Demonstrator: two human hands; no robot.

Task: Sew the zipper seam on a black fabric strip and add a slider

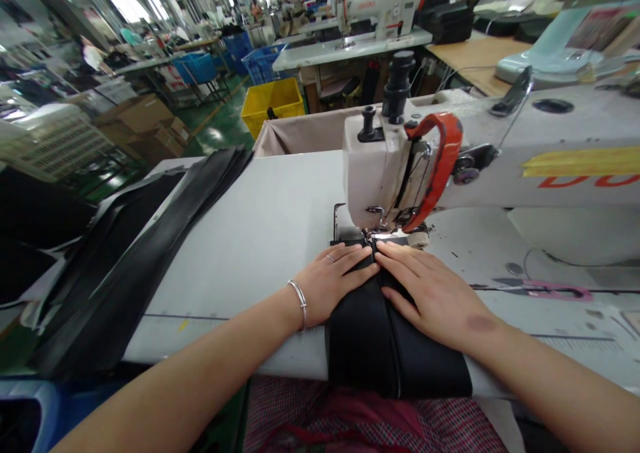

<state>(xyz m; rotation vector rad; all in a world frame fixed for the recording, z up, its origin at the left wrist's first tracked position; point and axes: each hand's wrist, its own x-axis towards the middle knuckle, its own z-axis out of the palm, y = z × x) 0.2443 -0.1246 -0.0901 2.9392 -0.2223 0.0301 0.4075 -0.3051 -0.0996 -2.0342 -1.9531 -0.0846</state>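
Observation:
A black fabric piece (360, 346) with a lengthwise seam lies on the sewing table and hangs over its front edge. Its far end sits under the needle area of a white sewing machine (370, 173). My left hand (335, 276) lies flat on the piece, left of the seam, fingers stretched toward the presser foot. On the other side of the seam my right hand (425, 289) presses flat too, its fingers spread. Both sets of fingertips are close to the foot. An orange guard (443, 166) curves down the front of the machine head.
Black fabric strips (165, 239) are stacked on the table's left side. Pink-handled snips (555, 289) lie right of the machine. Behind the table stand a yellow crate (273, 103) and another sewing machine (380, 13). Cardboard boxes (140, 119) are at the back left.

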